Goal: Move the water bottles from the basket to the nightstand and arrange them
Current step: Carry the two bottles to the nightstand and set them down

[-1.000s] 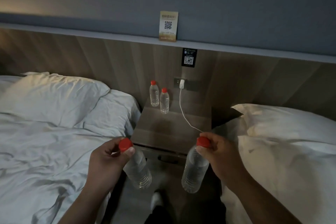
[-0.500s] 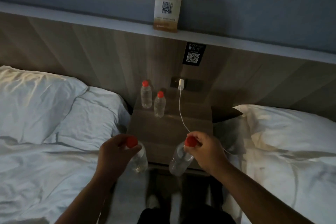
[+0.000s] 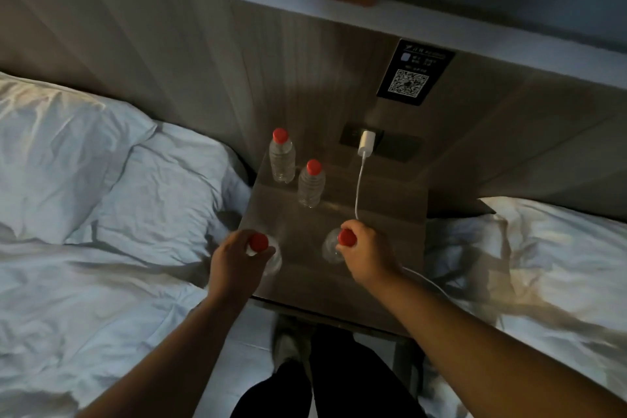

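Dim hotel room, and the wooden nightstand (image 3: 339,285) sits wedged between two white beds, seen almost from straight above. Over on the left bed (image 3: 101,163), rumpled linen and nothing in play. Next comes the left hand (image 3: 234,265), fingers curled round the neck of the left bottle (image 3: 273,261) just under its red cap, at the near left corner of the top. That bottle hangs upright, long axis straight down below the grip; whether its base touches the wood, I can't tell. Further back and between the hands stands the far bottle (image 3: 281,159) by the headboard, with the middle bottle (image 3: 311,187) just beside it and a step nearer. Then the right hand (image 3: 368,254), pinching the right bottle (image 3: 329,249) at its cap, upright too, over the near middle of the top. The white cable (image 3: 359,187) drops from the charger (image 3: 366,142) and passes right by that hand, so I'd call it the snag to watch. Both hands look about equally close to the standing pair, which lies away from them, so the setting-down should go forward. Last comes the right bed (image 3: 543,265). No basket in shot.
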Demonstrator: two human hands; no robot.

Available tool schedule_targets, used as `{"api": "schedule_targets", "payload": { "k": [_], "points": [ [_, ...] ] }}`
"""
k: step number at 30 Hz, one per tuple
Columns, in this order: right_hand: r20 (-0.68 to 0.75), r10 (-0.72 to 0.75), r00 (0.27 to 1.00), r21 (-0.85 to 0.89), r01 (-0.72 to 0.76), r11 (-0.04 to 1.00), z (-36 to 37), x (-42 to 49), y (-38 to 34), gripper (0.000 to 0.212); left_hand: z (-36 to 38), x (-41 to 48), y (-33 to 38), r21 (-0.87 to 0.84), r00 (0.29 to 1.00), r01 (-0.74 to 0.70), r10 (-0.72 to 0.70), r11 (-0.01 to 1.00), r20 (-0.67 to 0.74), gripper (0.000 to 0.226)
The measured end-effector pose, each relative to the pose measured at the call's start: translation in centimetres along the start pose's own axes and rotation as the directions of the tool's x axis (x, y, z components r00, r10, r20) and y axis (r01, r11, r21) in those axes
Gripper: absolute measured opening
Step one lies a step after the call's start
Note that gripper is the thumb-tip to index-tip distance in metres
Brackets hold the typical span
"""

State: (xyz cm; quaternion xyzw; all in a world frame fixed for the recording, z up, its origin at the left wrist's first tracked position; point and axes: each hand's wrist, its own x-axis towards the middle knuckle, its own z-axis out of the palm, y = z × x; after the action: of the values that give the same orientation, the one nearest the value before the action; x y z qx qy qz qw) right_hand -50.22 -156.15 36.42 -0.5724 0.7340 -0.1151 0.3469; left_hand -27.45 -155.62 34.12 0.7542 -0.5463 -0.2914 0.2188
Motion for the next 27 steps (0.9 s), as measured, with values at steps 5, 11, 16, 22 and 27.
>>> {"api": "schedule_targets", "payload": {
  "k": [5,11,16,22,27],
  "points": [
    [0.098,-0.011,0.995,-0.068,0.018,0.998,0.8,2.7,0.9,0.040,1.7,2.2,0.3,0.023,0.999,-0.004,0.003,1.000,0.033,0.026],
    [0.191,-0.038,0.981,-0.081,0.054,0.995,1.3,4.3,1.5,0.049,2.8,2.7,-0.1,0.026,0.996,-0.052,0.050,0.998,0.078,0.025],
    [0.289,0.032,0.957,-0.052,-0.018,0.998,1.7,5.6,1.6,0.060,3.7,3.4,-0.6,0.027,0.984,-0.036,0.031,0.999,0.173,0.041],
    [0.282,0.080,0.956,-0.019,-0.078,0.997,2.4,6.7,1.6,0.057,4.7,4.6,0.1,-0.052,0.967,0.107,-0.092,0.993,0.237,0.054],
    [0.246,0.091,0.965,-0.018,-0.089,0.996,1.6,8.1,1.3,0.054,5.0,7.3,1.7,-0.107,0.981,0.105,-0.085,0.989,0.175,0.046]
  ]
}}
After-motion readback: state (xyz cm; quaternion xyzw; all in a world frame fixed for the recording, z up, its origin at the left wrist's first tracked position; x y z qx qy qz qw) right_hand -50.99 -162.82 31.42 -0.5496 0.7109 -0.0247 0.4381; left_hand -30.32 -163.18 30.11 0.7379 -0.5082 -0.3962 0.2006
